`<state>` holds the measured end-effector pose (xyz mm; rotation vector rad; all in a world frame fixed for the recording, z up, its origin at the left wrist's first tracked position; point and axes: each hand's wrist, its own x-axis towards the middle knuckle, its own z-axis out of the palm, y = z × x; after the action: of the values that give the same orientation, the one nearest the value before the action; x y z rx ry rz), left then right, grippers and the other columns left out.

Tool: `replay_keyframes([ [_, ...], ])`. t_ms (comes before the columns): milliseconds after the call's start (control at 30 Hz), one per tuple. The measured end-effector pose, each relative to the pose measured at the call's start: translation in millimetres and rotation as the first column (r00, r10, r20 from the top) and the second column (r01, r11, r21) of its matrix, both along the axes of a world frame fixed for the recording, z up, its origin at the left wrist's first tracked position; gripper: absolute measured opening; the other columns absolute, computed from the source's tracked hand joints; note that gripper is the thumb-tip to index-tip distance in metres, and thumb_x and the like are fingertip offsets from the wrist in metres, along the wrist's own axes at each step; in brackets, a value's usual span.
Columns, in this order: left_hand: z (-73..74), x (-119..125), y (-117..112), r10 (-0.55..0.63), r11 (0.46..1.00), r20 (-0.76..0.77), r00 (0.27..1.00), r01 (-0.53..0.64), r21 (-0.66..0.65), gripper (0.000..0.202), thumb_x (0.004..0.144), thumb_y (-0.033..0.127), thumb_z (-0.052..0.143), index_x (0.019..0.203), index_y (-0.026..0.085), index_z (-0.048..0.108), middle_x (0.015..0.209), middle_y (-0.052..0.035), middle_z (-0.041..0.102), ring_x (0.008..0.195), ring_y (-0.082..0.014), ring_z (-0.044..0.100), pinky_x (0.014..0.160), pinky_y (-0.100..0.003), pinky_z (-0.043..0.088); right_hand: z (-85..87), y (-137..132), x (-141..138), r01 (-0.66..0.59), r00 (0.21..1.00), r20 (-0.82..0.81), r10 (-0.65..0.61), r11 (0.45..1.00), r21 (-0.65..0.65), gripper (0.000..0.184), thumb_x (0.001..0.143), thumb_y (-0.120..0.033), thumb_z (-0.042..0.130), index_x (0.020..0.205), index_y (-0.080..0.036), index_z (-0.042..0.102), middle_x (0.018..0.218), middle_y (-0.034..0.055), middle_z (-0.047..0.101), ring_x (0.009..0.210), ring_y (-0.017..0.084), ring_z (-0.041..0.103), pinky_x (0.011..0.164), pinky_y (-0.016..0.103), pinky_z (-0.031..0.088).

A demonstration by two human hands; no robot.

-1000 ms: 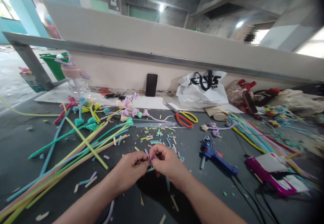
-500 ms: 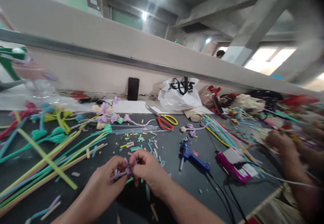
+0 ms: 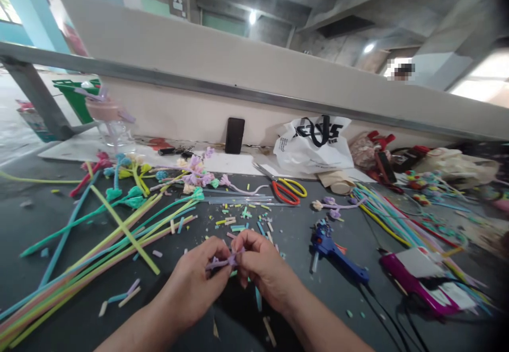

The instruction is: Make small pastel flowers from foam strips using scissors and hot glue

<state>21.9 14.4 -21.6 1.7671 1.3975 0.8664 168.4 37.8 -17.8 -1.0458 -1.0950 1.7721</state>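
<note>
My left hand [image 3: 196, 275] pinches a small lilac pipe-cleaner flower piece [image 3: 229, 261] between thumb and fingers, low over the dark table. My right hand [image 3: 266, 270] closes on the other side of the same piece, its fingertips meeting the left ones. Most of the piece is hidden by the fingers; a thin stem shows along the left thumb. Cut bits of pipe cleaner [image 3: 238, 228] lie scattered just beyond both hands. To the right of my right hand rests a blue hot glue gun [image 3: 338, 259].
Long pipe cleaners [image 3: 85, 256] and finished-looking flowers [image 3: 194, 172] cover the left side. Scissors [image 3: 287, 192] with red and yellow handles lie at the back, near a phone [image 3: 235, 135] and white bag [image 3: 310, 148]. A magenta device [image 3: 417, 283] with cables sits right.
The view has swung left, so everything sits further right in the picture. A co-worker's hands at the right have left the view. My hands still hold the lilac piece, turned slightly.
</note>
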Motion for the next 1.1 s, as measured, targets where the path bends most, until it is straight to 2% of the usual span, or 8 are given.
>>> replay_keyframes([
  [333, -6.6, -1, -1, 0.006, 1.000, 0.031, 0.999, -0.006, -0.003, 0.008, 0.074, 0.023, 0.046, 0.072, 0.021, 0.054, 0.063, 0.0035, 0.053, 0.057, -0.0101, 0.047, 0.052, -0.019, 0.037, -0.7, 1, 0, -0.020, 1.000, -0.014, 0.020, 1.000, -0.007, 0.013, 0.058, -0.011, 0.055, 0.067, -0.018, 0.049, 0.050, -0.0085, 0.044, 0.038, 0.004, 0.036, 0.036, 0.015, 0.037],
  [600, -6.2, -1, 1, 0.017, 1.000, -0.015, 1.000, -0.016, 0.024, 0.010, 0.073, 0.021, 0.045, 0.067, 0.020, 0.053, 0.063, 0.0034, 0.054, 0.057, -0.0102, 0.048, 0.054, -0.021, 0.036, -7.3, 2, 0, -0.044, 0.998, -0.038, 0.043, 0.999, -0.015, 0.012, 0.061, -0.013, 0.059, 0.069, -0.017, 0.050, 0.050, -0.0085, 0.043, 0.039, 0.004, 0.036, 0.037, 0.015, 0.039],
  [700, -5.0, -2, 2, 0.026, 1.000, 0.009, 1.000, -0.026, 0.015, 0.009, 0.072, 0.019, 0.045, 0.067, 0.020, 0.053, 0.062, 0.0034, 0.055, 0.058, -0.0104, 0.048, 0.055, -0.021, 0.037, -7.3, 2, 3, -0.089, 0.991, -0.103, 0.088, 0.996, -0.005, 0.014, 0.073, -0.029, 0.058, 0.075, -0.016, 0.052, 0.055, -0.0055, 0.046, 0.042, 0.005, 0.040, 0.039, 0.017, 0.041],
  [800, -0.1, -2, 4, 0.070, 0.997, 0.071, 0.995, -0.067, -0.035, 0.008, 0.071, 0.020, 0.046, 0.066, 0.019, 0.052, 0.063, 0.0026, 0.055, 0.058, -0.0110, 0.049, 0.056, -0.021, 0.037, -7.2, 3, 7, -0.122, 0.979, -0.165, 0.122, 0.993, 0.009, 0.038, 0.082, -0.052, 0.043, 0.085, -0.016, 0.054, 0.063, -0.0012, 0.051, 0.046, 0.007, 0.047, 0.042, 0.022, 0.046],
  [867, 4.4, -4, 5, 0.119, 0.989, 0.124, 0.985, -0.107, -0.098, 0.006, 0.070, 0.023, 0.048, 0.067, 0.018, 0.051, 0.062, 0.0024, 0.054, 0.058, -0.0111, 0.048, 0.055, -0.021, 0.037, -8.2, 4, 9, -0.116, 0.979, -0.164, 0.120, 0.993, 0.030, 0.047, 0.082, -0.058, 0.037, 0.090, -0.015, 0.054, 0.063, -0.0003, 0.052, 0.049, 0.009, 0.050, 0.046, 0.024, 0.048],
  [933, 7.4, -6, 6, 0.159, 0.979, 0.196, 0.968, -0.130, -0.156, 0.007, 0.069, 0.025, 0.051, 0.069, 0.018, 0.050, 0.062, 0.0030, 0.052, 0.056, -0.0106, 0.047, 0.053, -0.021, 0.036, -9.9, 6, 10, -0.106, 0.985, -0.130, 0.116, 0.991, 0.081, 0.043, 0.081, -0.055, 0.043, 0.095, -0.016, 0.053, 0.063, -0.0008, 0.052, 0.052, 0.010, 0.051, 0.051, 0.025, 0.048],
  [1000, 7.3, -7, 7, 0.175, 0.972, 0.278, 0.944, -0.121, -0.201, 0.010, 0.069, 0.027, 0.054, 0.071, 0.018, 0.050, 0.061, 0.0039, 0.051, 0.054, -0.0095, 0.045, 0.051, -0.020, 0.035, -11.3, 7, 9, -0.109, 0.989, -0.083, 0.123, 0.981, 0.161, 0.035, 0.076, -0.043, 0.060, 0.099, -0.018, 0.053, 0.068, -0.0014, 0.055, 0.055, 0.009, 0.052, 0.055, 0.024, 0.048],
  [1100, 2.8, -8, 10, 0.174, 0.959, 0.410, 0.896, -0.059, -0.277, 0.015, 0.069, 0.029, 0.057, 0.072, 0.017, 0.049, 0.059, 0.0047, 0.050, 0.051, -0.0077, 0.042, 0.048, -0.019, 0.031, -11.4, 8, 8, -0.120, 0.990, -0.041, 0.133, 0.965, 0.235, 0.042, 0.065, -0.027, 0.074, 0.100, -0.021, 0.053, 0.079, -0.0012, 0.057, 0.063, 0.009, 0.054, 0.058, 0.023, 0.048],
])
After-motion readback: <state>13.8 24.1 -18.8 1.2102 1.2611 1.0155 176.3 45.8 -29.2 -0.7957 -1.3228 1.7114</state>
